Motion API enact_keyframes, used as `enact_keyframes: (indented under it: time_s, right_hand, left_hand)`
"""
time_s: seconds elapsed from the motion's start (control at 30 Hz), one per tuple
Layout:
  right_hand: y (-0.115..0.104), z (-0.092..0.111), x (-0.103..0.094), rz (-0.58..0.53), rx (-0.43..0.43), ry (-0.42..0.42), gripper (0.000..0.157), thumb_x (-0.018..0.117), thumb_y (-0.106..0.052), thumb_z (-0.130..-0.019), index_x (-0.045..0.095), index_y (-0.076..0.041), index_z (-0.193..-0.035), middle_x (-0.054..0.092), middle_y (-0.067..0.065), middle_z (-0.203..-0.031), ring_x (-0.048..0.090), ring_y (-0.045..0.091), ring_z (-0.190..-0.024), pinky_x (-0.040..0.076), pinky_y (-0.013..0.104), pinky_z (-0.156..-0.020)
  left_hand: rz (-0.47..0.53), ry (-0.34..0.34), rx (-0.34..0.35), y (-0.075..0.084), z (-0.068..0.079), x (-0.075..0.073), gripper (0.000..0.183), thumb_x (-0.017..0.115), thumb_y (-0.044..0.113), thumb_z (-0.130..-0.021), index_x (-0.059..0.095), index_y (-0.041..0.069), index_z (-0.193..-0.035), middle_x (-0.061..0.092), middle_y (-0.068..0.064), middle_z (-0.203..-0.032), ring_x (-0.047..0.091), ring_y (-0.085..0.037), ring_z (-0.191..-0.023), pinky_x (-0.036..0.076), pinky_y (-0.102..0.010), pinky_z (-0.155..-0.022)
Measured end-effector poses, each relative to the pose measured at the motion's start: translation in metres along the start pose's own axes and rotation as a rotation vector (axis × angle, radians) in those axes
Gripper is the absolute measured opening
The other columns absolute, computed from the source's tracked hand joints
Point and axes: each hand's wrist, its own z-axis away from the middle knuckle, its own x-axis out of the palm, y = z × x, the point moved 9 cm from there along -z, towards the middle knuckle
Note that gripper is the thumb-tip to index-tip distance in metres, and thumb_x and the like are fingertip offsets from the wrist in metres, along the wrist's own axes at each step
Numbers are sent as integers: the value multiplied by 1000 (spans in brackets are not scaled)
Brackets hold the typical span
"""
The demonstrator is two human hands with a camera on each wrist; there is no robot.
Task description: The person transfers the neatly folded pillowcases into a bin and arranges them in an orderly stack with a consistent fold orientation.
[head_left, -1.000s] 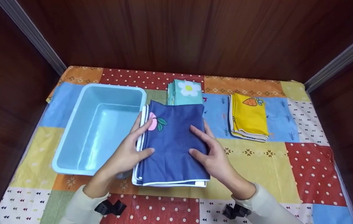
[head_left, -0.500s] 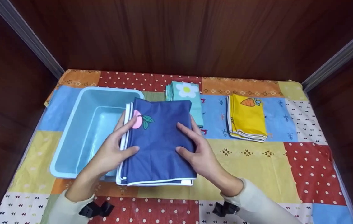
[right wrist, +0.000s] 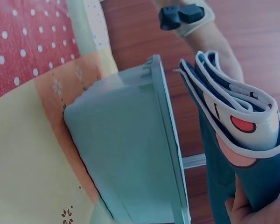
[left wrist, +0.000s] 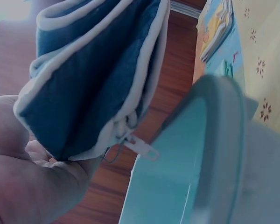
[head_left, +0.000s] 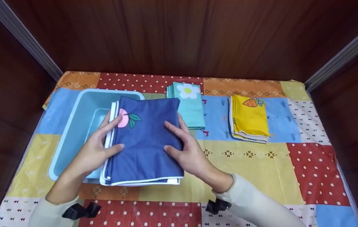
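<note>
Both hands hold a folded navy fabric cover [head_left: 147, 142] with white piping and a pink fruit print. My left hand [head_left: 95, 149] grips its left edge, thumb on top and other fingers partly hidden beneath. On the opposite edge, my right hand [head_left: 193, 154] grips it in the same way. A white zipper pull [left wrist: 141, 147] dangles from the cover in the left wrist view. The right wrist view shows its folded layers and a red-and-white print [right wrist: 243, 124]. The bundle is raised above the rim of a light blue plastic tub [head_left: 62, 148], overlapping its right part.
A folded mint cloth [head_left: 191, 110] with a white flower lies behind the bundle. Farther right is a folded yellow cloth [head_left: 249, 118] with a carrot print. A patchwork tablecloth [head_left: 248, 173] covers the table, and dark wood panels [head_left: 179, 37] enclose it.
Both hands have carried the navy cover leftward, from beside the tub to over its right part. The mint cloth is now more exposed. Grip on the cover looks the same.
</note>
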Motion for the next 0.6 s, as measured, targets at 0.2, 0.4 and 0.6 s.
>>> enact_keyframes:
  time_s: [0.2,0.4,0.6]
  right_hand:
    - [0,-7,10,-3,11,-28,61,64,7,-91,47,2,-150,6,15,-170,13,31,-154,35,45,-116]
    - [-4,-16,20,11,4,-41,60,63,8,-91,47,3,-149,6,15,-170,13,31,-154,36,44,-115]
    - [-7,-25,31,60,21,-46,60,64,6,-92,48,2,-149,6,15,-170,13,31,-154,33,42,-118]
  left_hand:
    - [-15,6,-9,2,1,-14,73,61,-12,-92,33,4,-158,-4,-10,-171,-7,-24,-156,14,-21,-121]
    - [-25,16,-13,2,0,-27,73,61,-12,-92,34,5,-158,-3,-12,-171,-8,-25,-156,9,-26,-123]
    - [-29,6,-2,0,0,-38,72,59,-13,-92,33,2,-157,-4,-12,-171,-7,-28,-155,18,-4,-109]
